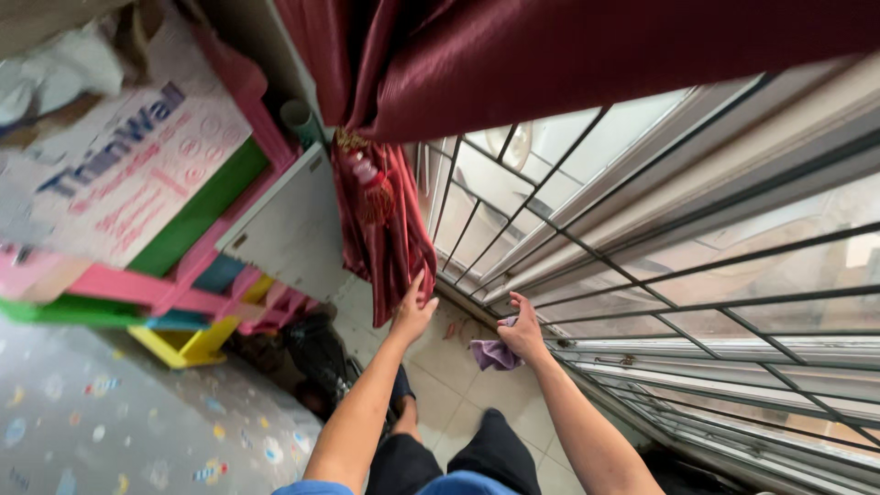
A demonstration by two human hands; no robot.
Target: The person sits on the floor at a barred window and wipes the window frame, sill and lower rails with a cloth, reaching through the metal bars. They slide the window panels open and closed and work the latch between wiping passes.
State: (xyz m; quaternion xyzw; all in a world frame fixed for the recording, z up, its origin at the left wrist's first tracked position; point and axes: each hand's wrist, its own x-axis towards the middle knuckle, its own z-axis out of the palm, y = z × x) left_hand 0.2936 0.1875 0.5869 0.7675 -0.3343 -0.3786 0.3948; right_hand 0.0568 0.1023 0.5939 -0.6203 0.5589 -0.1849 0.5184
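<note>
While the right hand (524,332) grips a small purple cloth (493,354), bunched in its fingers and hanging at the hand's 8 o'clock, the cloth sits low against the bottom of the window grille (642,302). Left hand (412,313) is at 9 o'clock of the right, near it, fingers closed loosely round the lower edge of the dark red curtain (385,229); pinching or just pushing it aside, hard to tell from this angle. Curtain is gathered with a tasselled tie (371,183) at 12 o'clock of the left hand. Sliding window frames (587,229) lie behind the grille. White floor tiles (449,376) below, the person's dark trousers (458,458) at 6 o'clock. Pink and green shelving (183,275) and a printed cardboard box (119,156) at 9 to 10 o'clock, patterned play mat (119,422) at 7.

Risks, judged: the loosely held curtain could slip and swing over the cloth hand; knuckles may knock the grille bars; the cloth's dangling end could snag on a bar.
</note>
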